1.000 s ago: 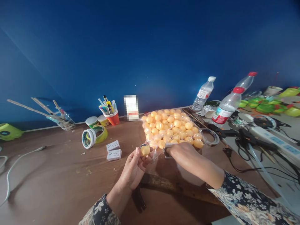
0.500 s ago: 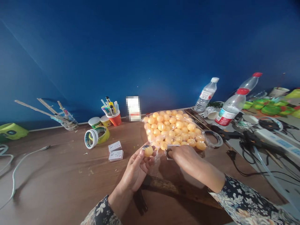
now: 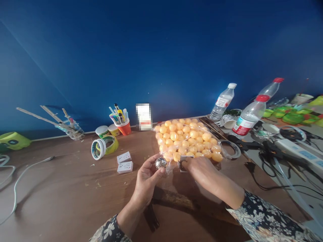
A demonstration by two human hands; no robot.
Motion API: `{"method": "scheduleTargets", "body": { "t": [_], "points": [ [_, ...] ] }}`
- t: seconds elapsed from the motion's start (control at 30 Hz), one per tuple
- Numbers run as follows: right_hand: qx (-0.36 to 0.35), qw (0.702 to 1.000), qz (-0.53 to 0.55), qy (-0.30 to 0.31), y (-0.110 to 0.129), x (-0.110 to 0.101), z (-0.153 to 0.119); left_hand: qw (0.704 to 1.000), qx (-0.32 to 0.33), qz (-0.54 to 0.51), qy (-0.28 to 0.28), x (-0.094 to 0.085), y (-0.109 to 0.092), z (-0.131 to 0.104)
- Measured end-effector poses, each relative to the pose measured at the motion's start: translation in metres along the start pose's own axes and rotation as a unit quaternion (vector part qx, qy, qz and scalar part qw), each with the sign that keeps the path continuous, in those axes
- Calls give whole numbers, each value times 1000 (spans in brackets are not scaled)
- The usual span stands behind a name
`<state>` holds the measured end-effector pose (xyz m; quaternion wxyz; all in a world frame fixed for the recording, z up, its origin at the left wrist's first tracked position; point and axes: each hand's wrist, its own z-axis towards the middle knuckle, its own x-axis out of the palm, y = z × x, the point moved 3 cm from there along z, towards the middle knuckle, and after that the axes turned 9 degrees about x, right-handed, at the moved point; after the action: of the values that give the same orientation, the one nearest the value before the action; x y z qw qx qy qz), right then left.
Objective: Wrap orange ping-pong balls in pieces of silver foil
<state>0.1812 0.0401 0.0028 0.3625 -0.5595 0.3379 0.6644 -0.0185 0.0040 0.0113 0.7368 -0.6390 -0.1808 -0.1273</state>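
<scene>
My left hand (image 3: 147, 179) is closed round a ball (image 3: 160, 163) between thumb and fingers. The side facing me is covered with shiny silver studs that look like thumbtack heads. To its right, my right hand (image 3: 198, 169) has its fingers pinched down at a small open box (image 3: 182, 164), and the fingertips and whatever they hold are hidden. Just behind both hands lies a clear plastic bag of yellow-orange balls (image 3: 185, 136). A hammer (image 3: 174, 197) with a wooden handle lies under my forearms, its dark metal head near my left wrist.
Two small white boxes (image 3: 124, 167) lie left of my left hand. Tape rolls (image 3: 99, 149), small tubs (image 3: 101, 130) and a red cup of pens (image 3: 123, 127) stand farther back. Bottles (image 3: 246, 117), a glue gun (image 3: 271, 153), cables and a power strip (image 3: 300, 154) crowd the right.
My left hand has turned the ball, so its silver-studded side faces me instead of its bare yellow side. My right hand stays at the small open box.
</scene>
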Motion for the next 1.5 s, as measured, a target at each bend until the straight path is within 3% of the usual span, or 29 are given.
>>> {"method": "scheduleTargets", "body": {
  "t": [0.23, 0.53, 0.7, 0.87, 1.03, 1.13, 1.23, 1.4, 1.5],
  "points": [
    [37, 999, 23, 9, 9, -26, 2, 1000, -1, -2, 3, 1, -1, -1],
    [72, 989, 129, -29, 10, -26, 4, 999, -26, -41, -13, 0, 0, -2],
    [83, 968, 235, -8, 10, -33, 6, 995, -51, -84, -18, 2, 0, -2],
    [103, 902, 418, -10, 10, -43, 10, 992, -64, -103, -28, 2, 0, -1],
    [144, 774, 616, 33, 22, -46, 14, 992, -69, -100, -24, 1, 3, 0],
    [153, 722, 673, 47, 33, -45, 17, 992, -65, -106, -12, 1, 4, 0],
    [158, 693, 702, 43, 41, -42, 19, 993, -63, -102, 3, 1, 3, 0],
    [163, 677, 718, 13, 48, -35, 22, 994, -63, -87, 3, 2, 2, -2],
    [178, 639, 748, 18, 52, -30, 21, 995, -66, -81, 6, 4, 2, -3]
  ]
}}
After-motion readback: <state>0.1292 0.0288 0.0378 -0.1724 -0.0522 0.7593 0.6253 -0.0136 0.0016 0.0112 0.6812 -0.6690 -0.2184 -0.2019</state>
